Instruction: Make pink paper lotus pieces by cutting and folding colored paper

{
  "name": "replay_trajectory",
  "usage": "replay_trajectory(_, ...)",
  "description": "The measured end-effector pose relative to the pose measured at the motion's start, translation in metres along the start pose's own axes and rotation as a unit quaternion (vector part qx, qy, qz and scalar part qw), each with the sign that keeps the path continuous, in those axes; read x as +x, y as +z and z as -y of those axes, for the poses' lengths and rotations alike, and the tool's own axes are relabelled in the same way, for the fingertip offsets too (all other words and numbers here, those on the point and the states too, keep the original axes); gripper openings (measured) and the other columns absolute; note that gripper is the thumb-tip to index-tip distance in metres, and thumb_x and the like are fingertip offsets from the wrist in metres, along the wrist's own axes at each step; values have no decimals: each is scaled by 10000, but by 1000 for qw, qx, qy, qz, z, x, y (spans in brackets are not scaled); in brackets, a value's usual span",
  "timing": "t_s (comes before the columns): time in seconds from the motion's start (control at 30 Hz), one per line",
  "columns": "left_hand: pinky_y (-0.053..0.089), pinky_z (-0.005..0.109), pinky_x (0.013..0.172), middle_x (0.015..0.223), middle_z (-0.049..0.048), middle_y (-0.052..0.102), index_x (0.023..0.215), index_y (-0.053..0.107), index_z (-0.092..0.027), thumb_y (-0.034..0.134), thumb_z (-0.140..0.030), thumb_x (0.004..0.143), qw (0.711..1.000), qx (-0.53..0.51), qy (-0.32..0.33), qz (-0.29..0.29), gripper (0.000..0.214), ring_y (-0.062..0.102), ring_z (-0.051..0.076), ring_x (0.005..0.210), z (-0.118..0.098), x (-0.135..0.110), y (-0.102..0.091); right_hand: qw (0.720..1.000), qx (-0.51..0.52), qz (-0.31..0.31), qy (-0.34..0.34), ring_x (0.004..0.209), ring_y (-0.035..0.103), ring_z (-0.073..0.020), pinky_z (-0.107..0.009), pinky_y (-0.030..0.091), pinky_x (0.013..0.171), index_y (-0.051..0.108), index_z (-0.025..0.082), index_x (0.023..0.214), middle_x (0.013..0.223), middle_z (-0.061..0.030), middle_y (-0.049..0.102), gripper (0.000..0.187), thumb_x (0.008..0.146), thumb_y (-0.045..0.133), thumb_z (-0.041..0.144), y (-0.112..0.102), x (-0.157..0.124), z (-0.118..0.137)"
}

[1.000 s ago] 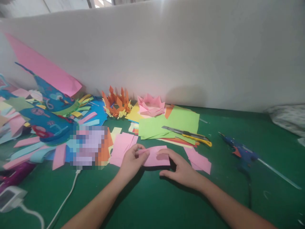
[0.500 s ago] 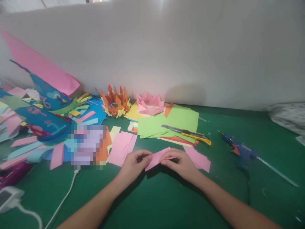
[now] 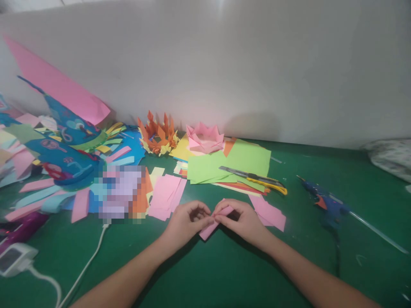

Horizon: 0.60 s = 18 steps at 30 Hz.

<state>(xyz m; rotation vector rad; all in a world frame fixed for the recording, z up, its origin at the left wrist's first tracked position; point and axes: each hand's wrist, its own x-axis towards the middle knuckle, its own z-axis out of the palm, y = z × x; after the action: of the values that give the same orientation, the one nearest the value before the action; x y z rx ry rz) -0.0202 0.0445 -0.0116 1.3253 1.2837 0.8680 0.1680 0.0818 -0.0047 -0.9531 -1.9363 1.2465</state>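
A small piece of pink paper [image 3: 208, 231] is pinched between my two hands just above the green table. My left hand [image 3: 189, 220] grips its edge with thumb and fingertips. From the other side my right hand [image 3: 240, 218] pinches it too, fingers curled over part of the sheet. The fingertips of both hands nearly touch, hiding the paper's middle. Left of my hands lies a stack of pink paper pieces [image 3: 164, 196]. More pink pieces [image 3: 269, 216] lie beside my right wrist.
Behind my hands, a yellow utility knife [image 3: 257, 177] rests on green paper sheets [image 3: 205, 167]. Pink [image 3: 205, 139] and orange [image 3: 158, 137] paper crowns stand near the wall. A blue glue gun [image 3: 327, 203] lies right. Blue cone hats [image 3: 64, 158] and a white cable [image 3: 93, 261] are left.
My hands have drawn closer together, fingertips nearly meeting. The pink paper has turned steeper, its near end lower, and less of it shows between my hands.
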Motion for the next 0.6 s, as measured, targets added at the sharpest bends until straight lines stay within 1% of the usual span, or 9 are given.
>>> replay_trajectory(0.03,440,214,596,747,25,632,841,635,-153,699,-366,725,1000,-20,-8,2,251,558,111,651,0,0,1,1000,18,-12,21,771,616,-165,-301,492,726,616,212,815,813,-17,655,68,789,634,272,1,0,0)
replay_trajectory(0.07,443,216,600,744,22,629,875,639,-152,702,-362,720,999,-41,-17,3,269,558,109,650,-1,0,2,997,51,-24,43,768,614,-160,-293,494,716,590,223,899,822,-8,644,147,776,648,279,1,0,-1)
replay_trajectory(0.17,450,216,601,723,15,623,931,655,-141,713,-359,699,995,-88,-38,-16,324,554,102,632,-4,1,3,976,190,-46,93,765,621,-147,-291,501,721,401,267,1196,857,8,635,548,737,699,291,4,1,-3)
replay_trajectory(0.23,466,221,623,732,21,638,905,665,-132,728,-364,675,992,-112,-44,-41,333,568,108,649,-7,1,4,964,237,-33,115,789,626,-151,-302,495,752,343,264,1267,872,1,644,661,724,719,303,5,2,-5)
replay_trajectory(0.3,482,224,644,744,25,656,862,666,-132,740,-365,659,989,-129,-43,-64,318,586,115,670,-10,1,4,965,230,-8,128,787,618,-156,-297,485,746,487,220,1165,859,-13,649,512,723,719,332,4,2,-6)
replay_trajectory(0.37,488,219,640,738,22,662,824,662,-135,743,-354,659,988,-130,-36,-74,286,592,112,665,-11,1,6,971,197,9,134,734,597,-151,-282,475,700,617,176,946,799,-18,645,300,734,702,371,4,3,-6)
replay_trajectory(0.4,488,215,629,727,18,662,808,659,-137,741,-345,664,989,-126,-33,-75,266,591,109,655,-11,0,6,975,178,11,135,702,582,-145,-275,467,675,641,163,850,763,-17,639,255,740,692,387,3,2,-5)
replay_trajectory(0.47,488,210,613,709,14,660,786,654,-140,731,-323,679,991,-115,-25,-65,226,588,104,636,-12,-1,8,979,150,5,138,651,554,-133,-262,450,635,654,156,766,700,-6,622,254,751,677,408,3,2,-5)
replay_trajectory(0.6,486,210,633,722,16,661,782,652,-142,713,-277,699,993,-105,-11,-50,170,592,106,658,-12,-3,11,979,139,-2,148,617,535,-125,-249,435,596,659,153,745,659,5,607,275,750,671,428,3,2,-2)
